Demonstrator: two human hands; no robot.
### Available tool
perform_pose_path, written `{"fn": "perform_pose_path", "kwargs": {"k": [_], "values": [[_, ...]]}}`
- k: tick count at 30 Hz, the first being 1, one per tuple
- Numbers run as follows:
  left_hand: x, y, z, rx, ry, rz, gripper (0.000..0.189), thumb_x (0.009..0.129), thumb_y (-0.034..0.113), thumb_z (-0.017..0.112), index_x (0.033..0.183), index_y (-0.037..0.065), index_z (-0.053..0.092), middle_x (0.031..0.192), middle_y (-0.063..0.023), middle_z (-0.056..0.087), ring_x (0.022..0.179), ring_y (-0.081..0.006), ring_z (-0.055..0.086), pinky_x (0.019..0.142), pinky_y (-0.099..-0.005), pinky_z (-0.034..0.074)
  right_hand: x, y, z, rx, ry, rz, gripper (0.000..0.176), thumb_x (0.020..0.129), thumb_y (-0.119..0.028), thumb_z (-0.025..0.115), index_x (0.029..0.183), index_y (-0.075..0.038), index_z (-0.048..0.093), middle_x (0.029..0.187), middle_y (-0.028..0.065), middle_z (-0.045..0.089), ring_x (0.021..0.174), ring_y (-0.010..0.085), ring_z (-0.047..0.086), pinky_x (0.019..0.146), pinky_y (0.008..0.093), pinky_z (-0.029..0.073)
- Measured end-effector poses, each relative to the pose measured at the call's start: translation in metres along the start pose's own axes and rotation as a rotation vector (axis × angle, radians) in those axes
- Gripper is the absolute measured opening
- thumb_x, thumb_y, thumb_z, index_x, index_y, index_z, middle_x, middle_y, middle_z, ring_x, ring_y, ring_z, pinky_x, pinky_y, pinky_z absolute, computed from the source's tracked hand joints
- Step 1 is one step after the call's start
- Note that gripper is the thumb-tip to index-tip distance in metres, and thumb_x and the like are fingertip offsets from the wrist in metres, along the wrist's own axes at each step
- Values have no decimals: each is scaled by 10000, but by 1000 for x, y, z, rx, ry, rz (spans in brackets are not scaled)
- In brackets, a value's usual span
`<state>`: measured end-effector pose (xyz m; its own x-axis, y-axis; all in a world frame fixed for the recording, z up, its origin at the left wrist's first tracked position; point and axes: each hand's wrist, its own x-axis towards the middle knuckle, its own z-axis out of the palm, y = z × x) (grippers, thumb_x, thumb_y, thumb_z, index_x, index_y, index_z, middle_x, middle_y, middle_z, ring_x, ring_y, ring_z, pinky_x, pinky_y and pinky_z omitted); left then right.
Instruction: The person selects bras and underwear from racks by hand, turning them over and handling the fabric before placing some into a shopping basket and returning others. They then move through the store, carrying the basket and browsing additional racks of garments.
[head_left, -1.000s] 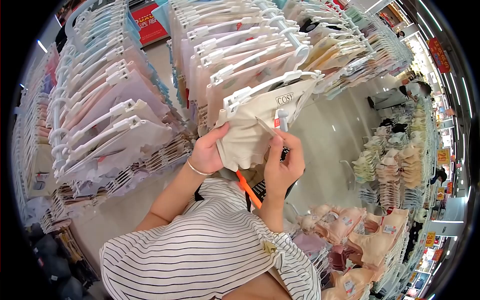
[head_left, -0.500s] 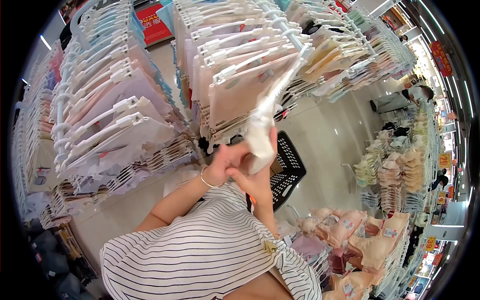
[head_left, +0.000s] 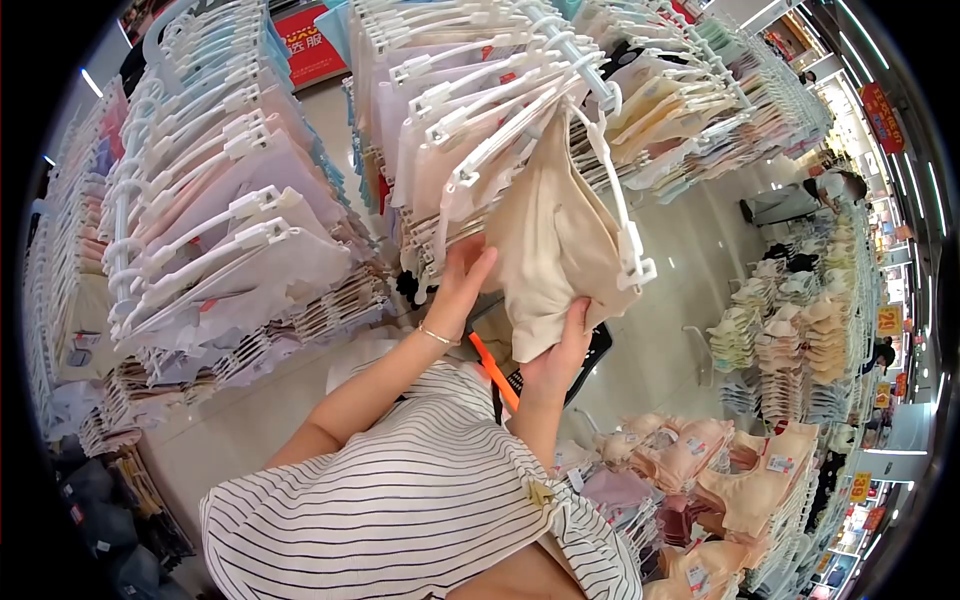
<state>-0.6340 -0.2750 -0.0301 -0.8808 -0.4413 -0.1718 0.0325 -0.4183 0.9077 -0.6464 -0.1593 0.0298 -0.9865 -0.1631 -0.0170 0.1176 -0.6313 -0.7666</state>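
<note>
Status: beige garment (head_left: 550,235) on its white hanger (head_left: 615,195), hook looks seated on the rack rail (head_left: 590,75). Left hand (head_left: 462,280) spread flat against it, right hand (head_left: 560,355) gripping the bottom hem. Remaining: release.

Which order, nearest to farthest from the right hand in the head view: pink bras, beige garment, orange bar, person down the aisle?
1. beige garment: gripped at its lower edge by the right hand.
2. orange bar: just left of the wrist.
3. pink bras: display at lower right.
4. person down the aisle: far upper right.
</note>
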Motion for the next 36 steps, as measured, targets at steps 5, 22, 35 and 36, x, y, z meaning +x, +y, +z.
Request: {"fn": "perform_pose_path", "kwargs": {"k": [5, 22, 35, 36], "values": [[-1, -16, 6, -470, -317, -349, 537, 925, 375, 496, 1347, 96, 315, 1308, -67, 438, 1194, -164, 439, 959, -350, 412, 4, 3, -8, 182, -14, 123, 439, 970, -239, 387, 1344, -21, 316, 1341, 146, 421, 1210, 293, 451, 1000, 430, 388], [-1, 15, -16, 210, 121, 271, 324, 872, 297, 615, 730, 28, 503, 636, 50, 419, 588, -54, 364, 546, -198, 337, -9, -7, -19, -156, 160, -125, 421, 935, -174, 488, 1284, 38, 385, 1224, 146, 502, 1091, 244, 529, 896, 368, 445], [17, 36, -28, 803, 234, 880, 178, 703, 39, 666, 825, 8, 539, 952, -112, 534, 900, -282, 475, 816, -349, 372, -19, 19, -34, -552, 81, -198, 391, 946, -173, 447, 1259, 59, 414, 1187, 110, 523, 1055, 174, 509, 899, 293, 391], [14, 38, -23, 753, 264, 899, 85, 715, 9, 613, 770, 5, 549, 1013, -139, 552, 917, -289, 485, 835, -344, 366, -17, 15, -30, -716, -62, -127, 321, 934, -133, 442, 1194, 56, 458, 1067, 92, 574, 930, 123, 520, 806, 244, 401]]}}
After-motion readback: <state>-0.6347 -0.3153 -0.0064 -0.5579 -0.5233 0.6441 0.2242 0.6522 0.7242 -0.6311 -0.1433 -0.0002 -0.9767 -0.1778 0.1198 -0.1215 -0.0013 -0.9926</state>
